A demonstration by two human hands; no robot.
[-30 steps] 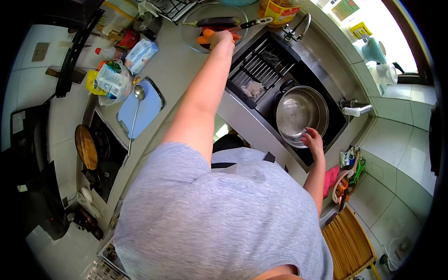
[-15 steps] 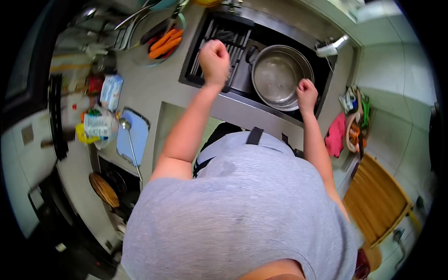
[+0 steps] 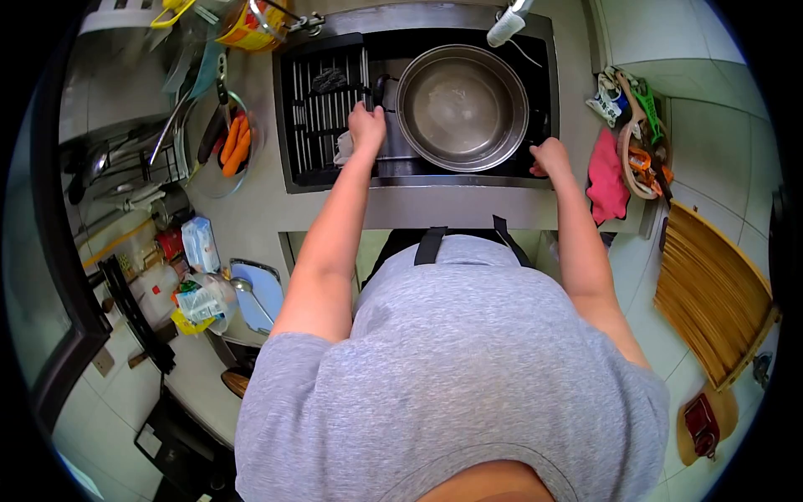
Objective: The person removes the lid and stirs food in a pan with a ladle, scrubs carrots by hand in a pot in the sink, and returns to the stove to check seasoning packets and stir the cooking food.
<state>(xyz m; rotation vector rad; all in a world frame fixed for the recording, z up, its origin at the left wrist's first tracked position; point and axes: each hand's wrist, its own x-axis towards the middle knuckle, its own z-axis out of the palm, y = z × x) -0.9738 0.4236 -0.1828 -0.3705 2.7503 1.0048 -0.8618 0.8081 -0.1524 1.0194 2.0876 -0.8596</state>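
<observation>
A wide stainless steel pot (image 3: 462,109) stands upright in the dark sink, its inside wet or holding a little clear water. A black handle (image 3: 383,89) sticks out from its left side. My left hand (image 3: 366,130) is just below that handle, over the edge of the drying rack, with thumb and fingertip slightly apart. A small whitish thing (image 3: 344,148), too unclear to name, lies beside its wrist. To the right of the pot, near its rim, my right hand (image 3: 549,158) has curled fingers. Whatever they hold, if anything, is hidden against the dark sink.
The roll-up rack (image 3: 309,125) covers the sink's left part, with a dark scouring pad (image 3: 329,80) on it. A white faucet head (image 3: 504,27) hangs behind the pot. Carrots (image 3: 237,144) fill a glass bowl at left. A pink cloth (image 3: 608,177) and a basket (image 3: 627,151) stand right.
The view has turned and shifted, so the sink sits straighter. My left hand has gone from a fist to looser fingers near the pot's handle. My right hand now appears beside the rim instead of over it.
</observation>
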